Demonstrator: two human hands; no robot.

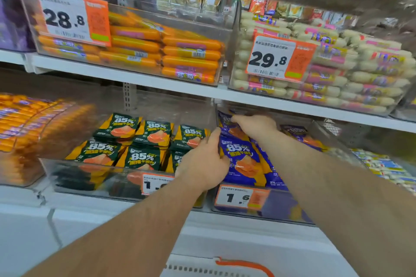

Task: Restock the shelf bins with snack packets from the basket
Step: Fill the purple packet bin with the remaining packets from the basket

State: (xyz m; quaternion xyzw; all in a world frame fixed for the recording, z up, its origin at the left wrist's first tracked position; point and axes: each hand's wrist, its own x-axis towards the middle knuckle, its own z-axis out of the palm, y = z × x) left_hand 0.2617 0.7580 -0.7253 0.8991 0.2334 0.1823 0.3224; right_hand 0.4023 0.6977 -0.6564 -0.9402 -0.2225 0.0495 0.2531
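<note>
Price tags read 28.8 [65, 18] upper left, 29.8 [269, 59] upper right, and 1.6 [238, 198] on the clear bin [265, 211] at lower centre. The purple packets [242, 162] in that bin and the green packets [139, 157] to their left both say 85%. Left hand [203, 162] is curled, gripping the left edge of the front purple packet, which stands upright, print facing out. Right hand [255, 125] lies palm-down on the rear purple packets; can't tell if it's gripping. A white basket [202, 267] peeks in at the bottom centre.
</note>
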